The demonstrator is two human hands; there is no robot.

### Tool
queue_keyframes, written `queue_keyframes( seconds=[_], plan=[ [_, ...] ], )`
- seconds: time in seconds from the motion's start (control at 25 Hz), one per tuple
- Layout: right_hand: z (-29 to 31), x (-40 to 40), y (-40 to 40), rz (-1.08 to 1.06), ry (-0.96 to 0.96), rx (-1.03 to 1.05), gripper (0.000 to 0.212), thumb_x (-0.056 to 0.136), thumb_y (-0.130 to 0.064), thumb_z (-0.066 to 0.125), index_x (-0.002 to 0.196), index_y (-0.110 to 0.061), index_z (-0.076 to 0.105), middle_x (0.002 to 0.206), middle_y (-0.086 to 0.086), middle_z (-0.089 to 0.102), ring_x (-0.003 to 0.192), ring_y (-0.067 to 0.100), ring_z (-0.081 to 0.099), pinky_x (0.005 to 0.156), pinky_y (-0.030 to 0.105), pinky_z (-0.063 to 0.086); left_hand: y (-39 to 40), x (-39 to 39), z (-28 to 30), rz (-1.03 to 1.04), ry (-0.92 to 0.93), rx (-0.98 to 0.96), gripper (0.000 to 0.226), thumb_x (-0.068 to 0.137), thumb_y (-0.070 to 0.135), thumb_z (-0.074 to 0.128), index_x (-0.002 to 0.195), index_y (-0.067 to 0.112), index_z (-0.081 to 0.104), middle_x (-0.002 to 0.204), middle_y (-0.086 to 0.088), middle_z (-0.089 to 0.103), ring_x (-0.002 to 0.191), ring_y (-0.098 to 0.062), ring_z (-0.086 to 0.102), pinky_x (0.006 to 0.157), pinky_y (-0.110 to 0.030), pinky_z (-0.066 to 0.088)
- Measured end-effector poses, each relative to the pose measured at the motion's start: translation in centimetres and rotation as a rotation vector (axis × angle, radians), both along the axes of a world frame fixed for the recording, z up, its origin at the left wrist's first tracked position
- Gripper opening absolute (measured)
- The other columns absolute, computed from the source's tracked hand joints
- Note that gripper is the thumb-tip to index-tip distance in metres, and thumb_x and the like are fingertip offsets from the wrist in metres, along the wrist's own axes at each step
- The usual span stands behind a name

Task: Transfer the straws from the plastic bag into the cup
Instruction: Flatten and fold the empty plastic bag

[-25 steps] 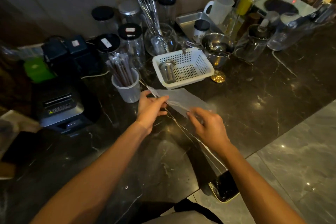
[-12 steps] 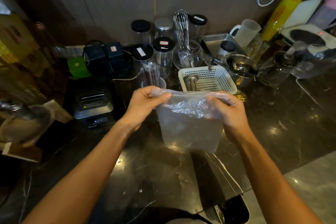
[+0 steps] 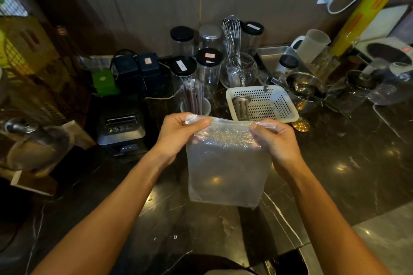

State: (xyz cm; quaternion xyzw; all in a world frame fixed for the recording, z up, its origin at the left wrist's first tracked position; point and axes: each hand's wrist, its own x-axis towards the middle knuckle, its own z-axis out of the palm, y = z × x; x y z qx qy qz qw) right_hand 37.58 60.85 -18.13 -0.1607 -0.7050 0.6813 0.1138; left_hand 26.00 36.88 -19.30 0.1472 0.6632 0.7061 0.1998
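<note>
Transparent plastic is what both hands hold now: the plastic bag hangs upright above the dark marble counter, near the person. The left hand pinches the top left corner of the bag, thumb on the near side. The right hand has its fingers curled round the top right corner. The top edge is stretched between them and looks crumpled. I see no straws inside; the bag appears empty and flat.

The straws stand upright in the cup, which is on the counter just behind the left hand, a little to the far side. So the transfer seems finished, I think, and the step in hand is probably to check the bag or to fold it away. To do this well, keep the top edge tight and look through the plastic against the light for any straw left inside. Keep the bag low and away from the cup, because a swing of it could tip the tall straws.

To the right of the cup, a white perforated basket holds one small metal cup. Farther back, a glass bowl holds a wire whisk. Clear jars with black lids stand around it; what is in them I cannot tell.
</note>
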Motion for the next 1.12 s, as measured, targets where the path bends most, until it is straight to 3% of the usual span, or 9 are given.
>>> queue_keyframes(
  seconds=[0.16,0.28,0.44,0.52,0.6,0.72,0.84,0.96,1.12],
  plan=[
    [-0.8,-0.1,0.1,-0.05,-0.031,-0.048,0.02,0.094,-0.015,0.077,0.078,-0.027,0.084,0.083,-0.012,0.08,0.079,0.0,0.076,0.062,0.016,0.059,0.0,0.4,-0.4,-0.127,-0.1,-0.022,0.035,0.083,0.044,0.082,0.109,0.021,0.082,0.106,-0.006,0.082,0.095,-0.02,0.08,0.073,-0.026,0.063],
    [-1.1,0.1,0.3,-0.081,-0.055,-0.166,0.007,0.091,-0.021,0.081,0.089,-0.017,0.085,0.1,0.007,0.082,0.084,0.018,0.078,0.07,0.033,0.066,-0.1,0.8,-1.3,-0.214,-0.148,-0.114,0.035,0.085,0.038,0.078,0.112,0.016,0.079,0.106,-0.008,0.082,0.098,-0.023,0.08,0.079,-0.031,0.065],
    [-2.3,1.3,0.9,0.077,-0.198,-0.147,0.034,0.085,-0.046,0.08,0.095,-0.014,0.083,0.096,0.013,0.08,0.081,0.023,0.075,0.077,0.037,0.063,0.3,0.7,-2.3,-0.022,-0.234,-0.065,0.021,0.092,0.024,0.076,0.106,0.008,0.08,0.104,-0.013,0.082,0.094,-0.03,0.08,0.082,-0.043,0.064],
    [-3.1,2.1,0.9,0.134,-0.26,-0.131,0.034,0.087,-0.044,0.078,0.094,-0.011,0.082,0.099,0.016,0.081,0.085,0.028,0.076,0.083,0.042,0.062,0.4,0.3,-2.5,0.027,-0.287,0.027,0.021,0.094,0.022,0.074,0.107,0.006,0.079,0.107,-0.015,0.081,0.096,-0.029,0.08,0.084,-0.041,0.063],
    [-3.6,2.4,0.8,0.091,-0.257,-0.212,0.04,0.09,-0.038,0.076,0.102,-0.001,0.079,0.105,0.024,0.079,0.09,0.033,0.076,0.084,0.043,0.064,0.1,0.1,-2.7,-0.038,-0.325,0.086,0.028,0.096,0.028,0.072,0.116,0.009,0.078,0.112,-0.016,0.08,0.099,-0.026,0.079,0.083,-0.038,0.063],
    [-3.7,2.2,0.9,0.0,-0.228,-0.249,0.045,0.094,-0.035,0.075,0.107,0.009,0.073,0.109,0.03,0.076,0.092,0.035,0.074,0.087,0.047,0.062,-0.7,0.7,-3.9,-0.236,-0.339,-0.054,0.034,0.094,0.04,0.073,0.12,0.017,0.077,0.115,-0.012,0.079,0.103,-0.027,0.078,0.084,-0.038,0.064],
    [-3.4,2.0,1.1,-0.023,-0.223,-0.251,0.043,0.09,-0.038,0.077,0.102,0.004,0.077,0.105,0.025,0.078,0.089,0.033,0.075,0.086,0.049,0.063,-0.7,1.6,-5.0,-0.221,-0.341,-0.134,0.033,0.094,0.037,0.073,0.113,0.01,0.078,0.109,-0.014,0.081,0.099,-0.031,0.079,0.081,-0.038,0.066],
    [-3.5,2.3,1.3,0.084,-0.323,-0.173,0.026,0.092,-0.042,0.075,0.083,-0.019,0.083,0.083,0.003,0.081,0.074,0.017,0.075,0.077,0.042,0.063,-0.2,1.6,-4.9,-0.082,-0.329,-0.113,0.027,0.096,0.032,0.072,0.108,0.008,0.078,0.103,-0.013,0.082,0.088,-0.027,0.081,0.067,-0.029,0.064],
    [-4.1,2.3,1.0,-0.019,-0.334,-0.158,0.027,0.098,-0.029,0.071,0.095,-0.003,0.079,0.089,0.014,0.081,0.078,0.025,0.076,0.079,0.042,0.065,0.0,1.2,-4.4,0.012,-0.256,-0.108,0.021,0.099,0.027,0.068,0.101,0.009,0.079,0.096,-0.012,0.083,0.078,-0.02,0.08,0.065,-0.024,0.062]
  ],
)
